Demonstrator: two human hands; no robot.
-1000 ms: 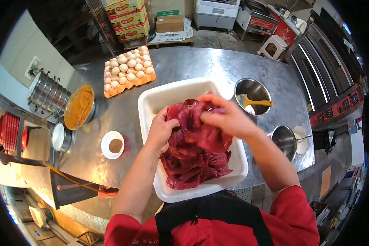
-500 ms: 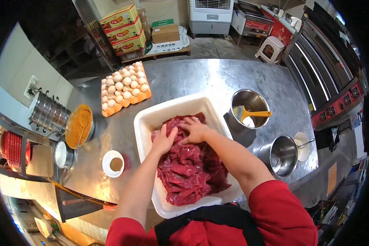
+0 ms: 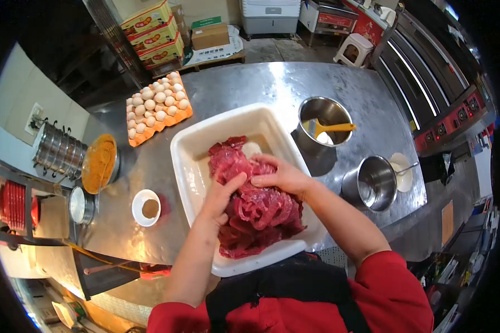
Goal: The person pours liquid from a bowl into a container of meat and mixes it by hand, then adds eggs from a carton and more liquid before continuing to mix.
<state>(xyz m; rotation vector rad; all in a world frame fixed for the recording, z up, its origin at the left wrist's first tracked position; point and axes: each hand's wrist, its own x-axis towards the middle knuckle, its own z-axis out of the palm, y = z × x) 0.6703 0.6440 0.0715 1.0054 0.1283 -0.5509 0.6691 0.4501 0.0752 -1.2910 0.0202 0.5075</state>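
Note:
A white rectangular tub [image 3: 186, 166] stands on the metal table and holds a heap of sliced red raw meat [image 3: 261, 213]. Both hands are in the tub. My left hand [image 3: 221, 194] is wrapped round the left side of the heap, its thumb on top and its fingertips hidden by meat. Opposite it, my right hand [image 3: 280, 176] grips the upper right side, thumb pointing left, fingers partly buried. Between the hands the meat is bunched and folded. Bare tub floor with a little liquid shows at the far and left sides.
The metal table [image 3: 216, 83] bears an egg tray [image 3: 158, 105] at the back left, a bowl of orange powder [image 3: 100, 161], a small white bowl [image 3: 146, 208] with brown powder, a pot [image 3: 325, 119] with a yellow-handled brush, and a steel pot [image 3: 372, 183] at the right.
The hands have drawn the meat together and toward the body, folding it over. More of the tub's far and left floor shows. The view has shifted slightly.

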